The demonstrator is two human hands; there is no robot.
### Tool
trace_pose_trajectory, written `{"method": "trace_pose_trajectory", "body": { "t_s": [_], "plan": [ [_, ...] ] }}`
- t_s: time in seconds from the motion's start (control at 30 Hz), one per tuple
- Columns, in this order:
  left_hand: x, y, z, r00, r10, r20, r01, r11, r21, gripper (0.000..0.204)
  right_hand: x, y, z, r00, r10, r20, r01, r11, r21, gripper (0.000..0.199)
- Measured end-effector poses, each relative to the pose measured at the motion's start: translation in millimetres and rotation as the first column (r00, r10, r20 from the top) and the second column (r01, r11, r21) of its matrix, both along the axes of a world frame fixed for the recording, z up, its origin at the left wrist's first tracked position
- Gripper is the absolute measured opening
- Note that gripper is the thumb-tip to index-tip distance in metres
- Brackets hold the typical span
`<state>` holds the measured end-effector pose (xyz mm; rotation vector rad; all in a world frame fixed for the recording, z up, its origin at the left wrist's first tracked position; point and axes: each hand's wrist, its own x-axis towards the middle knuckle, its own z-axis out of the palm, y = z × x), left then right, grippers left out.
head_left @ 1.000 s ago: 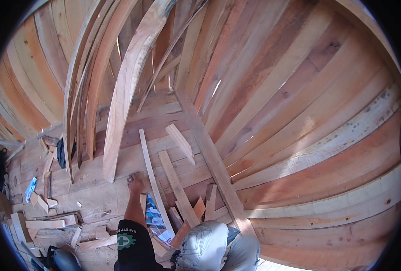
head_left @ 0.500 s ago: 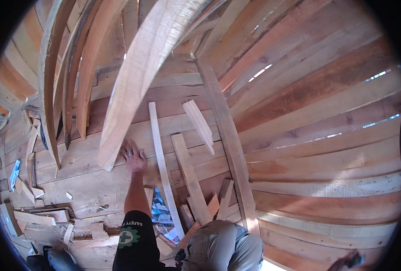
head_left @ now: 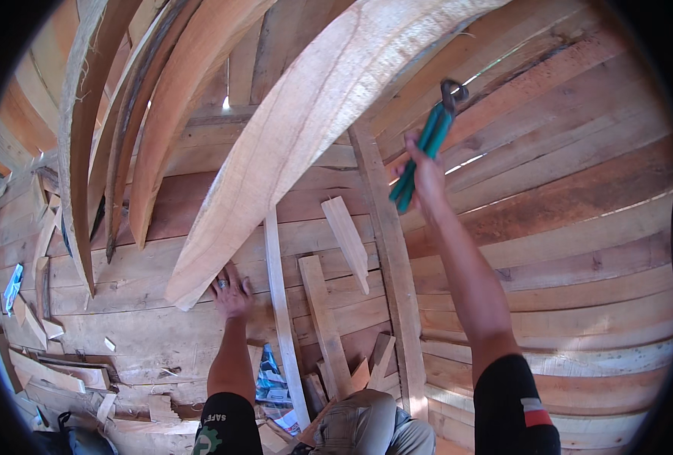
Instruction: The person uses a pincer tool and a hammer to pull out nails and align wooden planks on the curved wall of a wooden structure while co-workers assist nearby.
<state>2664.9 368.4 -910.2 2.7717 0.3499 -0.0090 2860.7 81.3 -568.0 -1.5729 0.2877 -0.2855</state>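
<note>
My left hand [head_left: 232,296] lies on the plank surface with its fingers spread, a ring on one of them. Its fingertips are right beside the lower end of a large curved timber [head_left: 276,144], some of them partly hidden behind its edge. My right hand [head_left: 426,176] is raised, wrapped round the green handles of a pair of pincers [head_left: 434,129]. The dark metal jaws of the pincers point up and away, in front of the slatted planking and to the right of the curved timber.
Several more curved timbers [head_left: 171,114] stand at the upper left. A long thin strip [head_left: 279,296], short boards [head_left: 326,326] and a squared beam [head_left: 386,250] lie right of my left hand. Offcuts [head_left: 56,368] litter the lower left. Curved planking [head_left: 549,280] rises on the right.
My right hand has swung up from the lower right edge to the upper middle, bringing the pincers into plain sight. My left hand stays flat beside the curved timber. The view has shifted somewhat.
</note>
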Motion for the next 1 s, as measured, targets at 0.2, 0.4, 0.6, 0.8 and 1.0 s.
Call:
{"method": "trace_pose_trajectory", "body": {
  "t_s": [0.2, 0.4, 0.6, 0.8, 1.0],
  "plan": [
    [0.9, 0.2, -1.3, 0.993, 0.004, -0.117, -0.008, 0.999, -0.040, 0.071, 148.9, -5.3, -13.1, 0.986, 0.134, 0.100, -0.069, 0.872, -0.485, 0.029],
    [4.8, 5.3, 24.9, 0.942, -0.014, -0.334, -0.066, 0.972, -0.226, 0.069, 197.5, 9.2, 0.5, 0.980, 0.128, 0.155, -0.052, 0.907, -0.417, 0.025],
    [9.8, 4.4, 33.8, 0.923, 0.000, -0.385, -0.103, 0.963, -0.247, 0.066, 231.8, 26.9, 18.8, 0.964, 0.137, 0.227, -0.061, 0.947, -0.315, 0.021],
    [8.6, -1.5, 30.8, 0.943, 0.007, -0.332, -0.065, 0.984, -0.166, 0.070, 207.1, 14.6, 31.6, 0.948, 0.109, 0.299, -0.039, 0.973, -0.230, 0.017],
    [2.0, -3.0, 13.6, 0.991, 0.013, -0.135, -0.014, 1.000, -0.005, 0.073, 169.1, -13.3, 78.6, 0.974, 0.102, 0.201, -0.014, 0.917, -0.398, 0.012]
  ]
}}
